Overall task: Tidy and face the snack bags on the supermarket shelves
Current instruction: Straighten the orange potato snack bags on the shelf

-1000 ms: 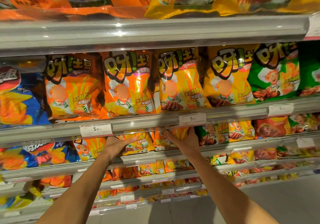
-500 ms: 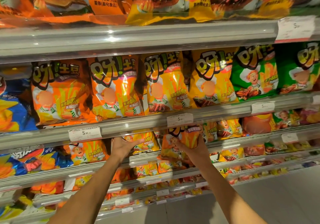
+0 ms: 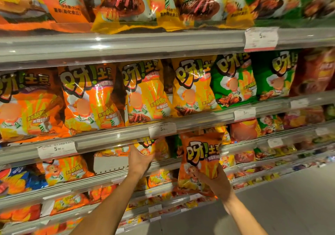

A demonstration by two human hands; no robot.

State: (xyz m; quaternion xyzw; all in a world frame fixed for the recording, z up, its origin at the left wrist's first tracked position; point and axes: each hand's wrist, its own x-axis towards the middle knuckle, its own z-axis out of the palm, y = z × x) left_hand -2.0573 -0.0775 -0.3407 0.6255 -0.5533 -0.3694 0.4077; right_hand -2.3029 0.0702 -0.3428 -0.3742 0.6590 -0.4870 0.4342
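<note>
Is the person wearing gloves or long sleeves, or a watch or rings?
No. The left hand and right hand are both bare, with no gloves, rings or watch showing. Both forearms are bare too, right down to the picture's bottom edge, so no sleeve shows.

White price tags hang on the rails: one (image 3: 261, 38) at 1 o'clock, one (image 3: 56, 149) at 8 o'clock printed 5.90, one (image 3: 162, 130) near centre, another (image 3: 244, 114) at 3 o'clock. Grey floor (image 3: 282, 204) fills 5 o'clock.
</note>
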